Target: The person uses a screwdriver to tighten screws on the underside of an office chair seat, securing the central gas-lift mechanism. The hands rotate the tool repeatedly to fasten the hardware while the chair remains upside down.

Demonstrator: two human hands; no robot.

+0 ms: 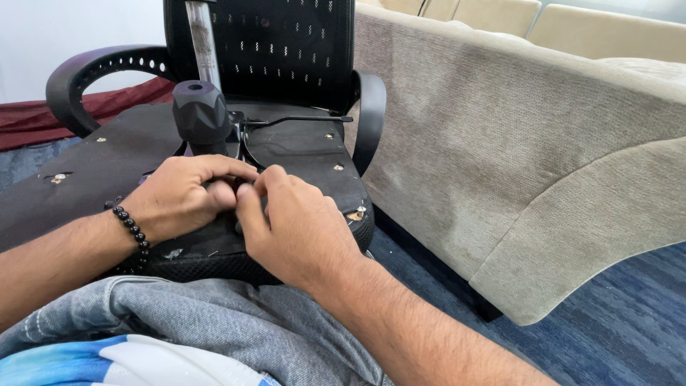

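Soft, even daylight fills the view; focus is sharp throughout, shadows are faint, and the edges bend slightly.

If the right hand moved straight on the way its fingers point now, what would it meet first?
The right hand points left, toward the left hand; their fingertips already seem to touch over the black seat underside.

Both hands, left hand (187,196), right hand (296,221), fingertips meeting on upturned office chair's underside (93,161), beige sofa (514,143) beside
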